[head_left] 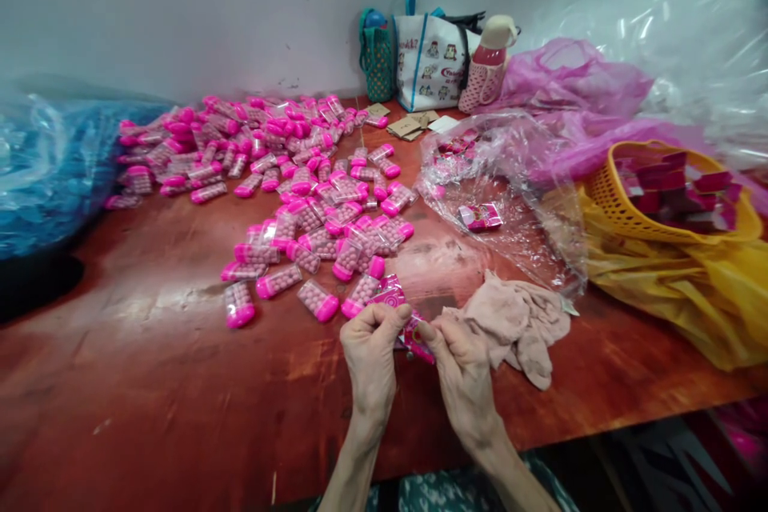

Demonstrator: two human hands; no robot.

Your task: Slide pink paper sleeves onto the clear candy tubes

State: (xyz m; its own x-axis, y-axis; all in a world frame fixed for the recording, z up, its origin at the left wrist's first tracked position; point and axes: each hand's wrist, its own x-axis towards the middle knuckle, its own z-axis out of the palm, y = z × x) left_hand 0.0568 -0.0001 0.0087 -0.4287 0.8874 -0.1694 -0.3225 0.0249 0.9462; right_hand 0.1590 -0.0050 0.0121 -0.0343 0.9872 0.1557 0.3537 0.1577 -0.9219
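Between my two hands is a pink printed packet [415,338], pinched near the table's front edge. My left hand [370,356] grips its left side with thumb and fingers together. On the other side, my right hand [459,364] presses it between thumb and forefinger. Just beyond my left hand lie clear containers with pink caps, filled with small pink balls; the closest container [363,294] nearly meets the packet. A large pile of the same containers [240,136] spreads toward the wall. A crumpled pale pink cloth [510,316] lies right beside my right hand.
A clear plastic bag [528,212] holding pink packets lies at the right. Farther right, a yellow basket [624,204] of dark pink packets stands by a yellow bag [678,296]. At the back stand a tote bag [429,64] and bottles. Blue plastic [54,168] fills the left.
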